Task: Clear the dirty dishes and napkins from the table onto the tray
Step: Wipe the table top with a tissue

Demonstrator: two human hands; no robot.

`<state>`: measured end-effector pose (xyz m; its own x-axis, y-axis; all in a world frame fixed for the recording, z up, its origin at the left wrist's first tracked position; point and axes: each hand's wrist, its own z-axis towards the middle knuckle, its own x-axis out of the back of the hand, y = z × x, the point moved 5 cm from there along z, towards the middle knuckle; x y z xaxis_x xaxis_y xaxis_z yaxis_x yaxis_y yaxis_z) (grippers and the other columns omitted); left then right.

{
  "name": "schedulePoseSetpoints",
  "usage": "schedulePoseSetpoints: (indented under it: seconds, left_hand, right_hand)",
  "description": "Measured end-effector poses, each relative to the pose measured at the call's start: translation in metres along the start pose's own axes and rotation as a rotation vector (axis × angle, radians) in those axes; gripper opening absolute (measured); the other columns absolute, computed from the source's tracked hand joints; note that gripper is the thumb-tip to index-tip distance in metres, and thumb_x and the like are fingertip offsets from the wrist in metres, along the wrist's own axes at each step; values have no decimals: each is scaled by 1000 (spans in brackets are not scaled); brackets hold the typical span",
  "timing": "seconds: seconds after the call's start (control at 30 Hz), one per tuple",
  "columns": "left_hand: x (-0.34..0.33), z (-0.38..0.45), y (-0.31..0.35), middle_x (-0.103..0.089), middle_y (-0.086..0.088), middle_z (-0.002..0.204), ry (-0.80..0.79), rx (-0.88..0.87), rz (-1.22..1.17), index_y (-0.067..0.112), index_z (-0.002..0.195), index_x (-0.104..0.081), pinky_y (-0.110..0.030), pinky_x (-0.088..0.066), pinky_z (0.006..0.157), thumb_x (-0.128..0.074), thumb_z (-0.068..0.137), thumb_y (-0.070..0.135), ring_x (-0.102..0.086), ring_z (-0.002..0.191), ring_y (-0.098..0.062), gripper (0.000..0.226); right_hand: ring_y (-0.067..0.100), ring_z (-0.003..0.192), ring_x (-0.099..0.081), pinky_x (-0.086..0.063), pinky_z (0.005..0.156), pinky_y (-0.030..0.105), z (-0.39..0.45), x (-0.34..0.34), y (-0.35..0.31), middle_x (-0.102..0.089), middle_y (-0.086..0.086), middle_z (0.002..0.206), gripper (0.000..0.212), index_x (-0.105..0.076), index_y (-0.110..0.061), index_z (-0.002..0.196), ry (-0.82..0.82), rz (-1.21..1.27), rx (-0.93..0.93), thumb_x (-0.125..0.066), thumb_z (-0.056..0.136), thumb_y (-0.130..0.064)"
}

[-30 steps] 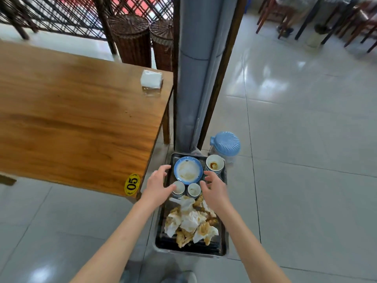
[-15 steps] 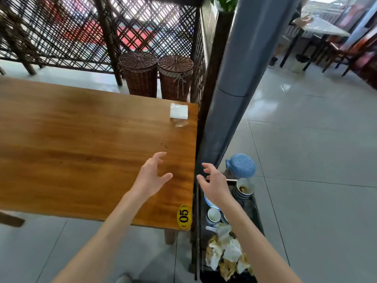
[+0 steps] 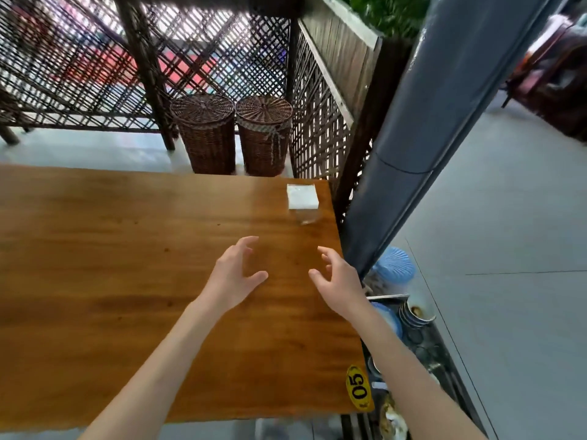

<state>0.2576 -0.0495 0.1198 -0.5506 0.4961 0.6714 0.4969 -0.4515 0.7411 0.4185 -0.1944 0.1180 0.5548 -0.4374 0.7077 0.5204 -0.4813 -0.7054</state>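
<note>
Both of a person's bare hands hovered over the wooden table [image 3: 111, 265], holding nothing. The left hand [image 3: 233, 274] had its fingers spread and loosely curved, thumb pointing toward 3 o'clock; the right hand [image 3: 338, 281] mirrored it, fingers apart. A white napkin stack [image 3: 302, 196] in a clear holder sat on the table at 1 o'clock from the hands, near the far right corner. A yellow "05" sticker [image 3: 358, 388] marked the near corner. The tray [image 3: 444, 360] lay on the floor at 4 o'clock, beside the table, carrying a blue plate [image 3: 388, 319], stacked bowls [image 3: 416, 314] and crumpled napkins [image 3: 394, 420].
</note>
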Motion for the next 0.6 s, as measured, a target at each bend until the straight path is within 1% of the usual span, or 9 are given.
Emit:
schedulePoseSetpoints:
  seconds: [0.13,0.27,0.4,0.6]
  left_hand:
    - [8,47,-9,-50,5,126,-39,-23,-1,32,136,-35,-17,-40,81,-72,80,28,-45,105,-6,68]
    - [9,102,-14,-52,4,124,-42,-32,21,32,136,-36,-18,-40,80,-73,79,29,-45,104,-6,68]
    - [0,165,-21,-52,2,125,-70,-14,47,30,137,-36,-22,-40,83,-74,78,31,-45,105,-8,70]
    - [-35,246,-42,-48,0,133,-118,32,48,27,137,-36,-26,-41,91,-76,76,30,-46,118,-15,73]
  right_hand:
    - [19,127,-45,-43,96,30,49,-9,2,-45,-1,142,56,-34,-29,141,-20,-13,-27,-58,90,-36]
    - [20,126,-46,-44,95,31,107,-15,6,-45,0,141,58,-31,-29,141,-17,-18,-47,-58,90,-36]
    - [20,124,-48,-41,88,25,168,-23,17,-47,0,139,60,-31,-27,142,-16,-27,-65,-60,89,-33]
    - [20,127,-46,-45,94,31,240,-53,41,-43,1,143,59,-32,-24,142,-26,-66,-109,-61,90,-29]
